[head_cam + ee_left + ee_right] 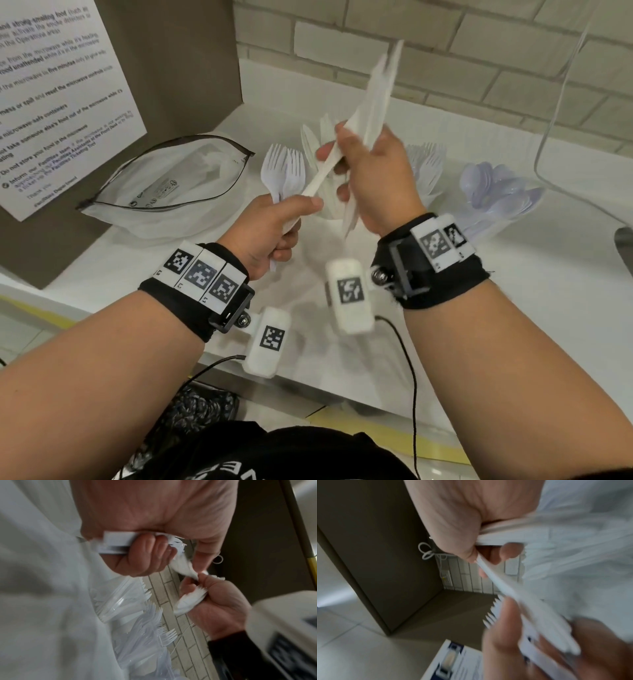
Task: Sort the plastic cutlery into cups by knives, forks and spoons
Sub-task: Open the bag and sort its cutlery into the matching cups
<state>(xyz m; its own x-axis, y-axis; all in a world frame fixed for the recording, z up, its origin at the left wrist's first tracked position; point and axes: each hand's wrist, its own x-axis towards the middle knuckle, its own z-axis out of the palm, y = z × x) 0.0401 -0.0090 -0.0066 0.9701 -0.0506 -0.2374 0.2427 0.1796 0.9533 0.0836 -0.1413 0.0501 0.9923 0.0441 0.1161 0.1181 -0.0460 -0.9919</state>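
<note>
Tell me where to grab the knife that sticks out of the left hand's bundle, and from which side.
Grip the knife on its flat middle stretch, coming from the right with the right hand. That stretch lies bare, slanting up and rightward from the left hand, which pinches its lower end next to the forks. A pull along the slant would probably slide it free.

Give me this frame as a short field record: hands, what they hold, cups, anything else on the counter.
left hand: grips a bunch of forks, tines up; thumb on a knife
right hand: holds a bundle of knives, tips up; fingers also on the shared knife
knife cup: behind the hands, mostly hidden
fork cup: right of the hands, tines up
spoon cup: farthest right, bowls up
zip bag: left on the white counter, open
stage: sorting unfinished, cutlery still in hand
</note>
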